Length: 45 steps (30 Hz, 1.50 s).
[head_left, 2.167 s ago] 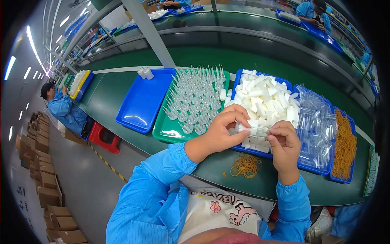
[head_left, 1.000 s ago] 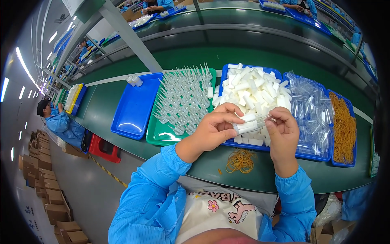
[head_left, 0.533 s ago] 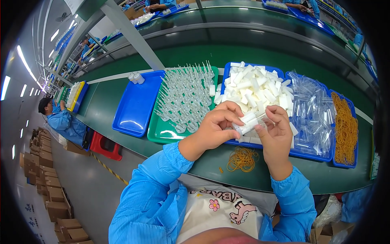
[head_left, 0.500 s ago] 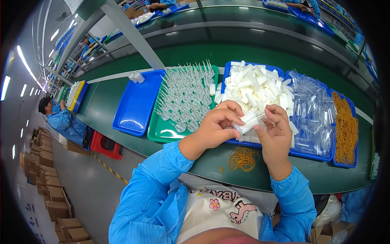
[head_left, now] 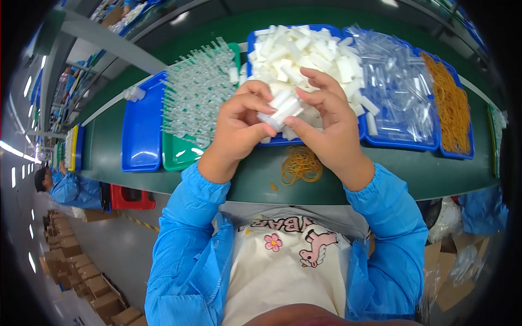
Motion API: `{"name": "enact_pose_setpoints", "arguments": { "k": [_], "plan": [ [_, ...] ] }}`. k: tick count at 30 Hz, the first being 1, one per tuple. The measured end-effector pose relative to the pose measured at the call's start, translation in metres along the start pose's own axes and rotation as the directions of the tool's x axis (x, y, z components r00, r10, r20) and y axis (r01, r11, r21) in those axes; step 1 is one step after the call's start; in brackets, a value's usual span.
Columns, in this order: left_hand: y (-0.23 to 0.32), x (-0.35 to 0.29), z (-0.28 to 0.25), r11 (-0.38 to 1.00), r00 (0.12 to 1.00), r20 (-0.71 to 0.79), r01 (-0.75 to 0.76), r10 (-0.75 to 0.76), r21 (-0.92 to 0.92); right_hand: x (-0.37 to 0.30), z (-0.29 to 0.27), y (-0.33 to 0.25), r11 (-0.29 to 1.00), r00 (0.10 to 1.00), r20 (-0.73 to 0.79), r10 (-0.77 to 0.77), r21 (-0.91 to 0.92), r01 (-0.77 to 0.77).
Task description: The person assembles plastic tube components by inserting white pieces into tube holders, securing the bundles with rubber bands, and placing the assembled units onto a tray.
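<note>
My left hand (head_left: 236, 125) is closed round a small bundle of white cylinders (head_left: 284, 107), its thumb below and its fingers behind. Clear plastic seems to wrap the lower left end of the bundle. From the other side, the thumb and forefinger of my right hand (head_left: 334, 125) pinch the bundle's right end, with the other fingers raised. Both hands are over the near edge of a blue tray heaped with loose white cylinders (head_left: 304, 51). Below them, a small pile of tan rubber bands (head_left: 301, 164) lies on the green table (head_left: 244, 187).
To the left stand a green tray (head_left: 182, 157) of clear pieces with thin stems and a blue tray (head_left: 142, 136) with a few white pieces behind it. On the right are trays of clear plastic tubes (head_left: 394, 81) and rubber bands (head_left: 448, 106). A person (head_left: 70, 187) sits far left.
My view has tipped downward and turned, so the trays appear higher and further left. Both hands stay on the bundle, and my right fingertips have come closer in on it.
</note>
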<state>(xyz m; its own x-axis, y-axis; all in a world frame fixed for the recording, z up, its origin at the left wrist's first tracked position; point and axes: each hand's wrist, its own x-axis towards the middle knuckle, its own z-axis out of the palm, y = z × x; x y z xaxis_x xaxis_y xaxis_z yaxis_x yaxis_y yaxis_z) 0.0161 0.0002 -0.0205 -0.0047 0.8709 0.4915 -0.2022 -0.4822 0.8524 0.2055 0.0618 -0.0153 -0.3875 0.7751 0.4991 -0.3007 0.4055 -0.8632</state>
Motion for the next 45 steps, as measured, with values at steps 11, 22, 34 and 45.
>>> {"name": "enact_pose_setpoints", "arguments": {
  "k": [11,22,34,45],
  "plan": [
    [0.003,-0.001,-0.006,1.0,0.995,-0.1,-0.025,0.025,0.004,0.04,-0.058,-0.005,0.872,0.957,-0.006,-0.29,-0.413,0.262],
    [-0.002,-0.006,-0.004,0.998,0.997,-0.073,-0.033,0.038,0.06,0.014,-0.005,-0.009,0.829,0.95,0.113,-0.291,-0.466,0.31],
    [-0.003,-0.003,-0.005,0.989,0.995,-0.043,-0.087,0.093,0.123,0.016,-0.006,-0.01,0.777,0.944,0.14,-0.297,-0.539,0.325],
    [0.006,-0.001,0.005,0.995,0.977,-0.195,0.081,-0.09,-0.05,0.084,-0.153,0.016,0.11,0.955,0.131,-0.265,-0.98,0.165]
  ]
}}
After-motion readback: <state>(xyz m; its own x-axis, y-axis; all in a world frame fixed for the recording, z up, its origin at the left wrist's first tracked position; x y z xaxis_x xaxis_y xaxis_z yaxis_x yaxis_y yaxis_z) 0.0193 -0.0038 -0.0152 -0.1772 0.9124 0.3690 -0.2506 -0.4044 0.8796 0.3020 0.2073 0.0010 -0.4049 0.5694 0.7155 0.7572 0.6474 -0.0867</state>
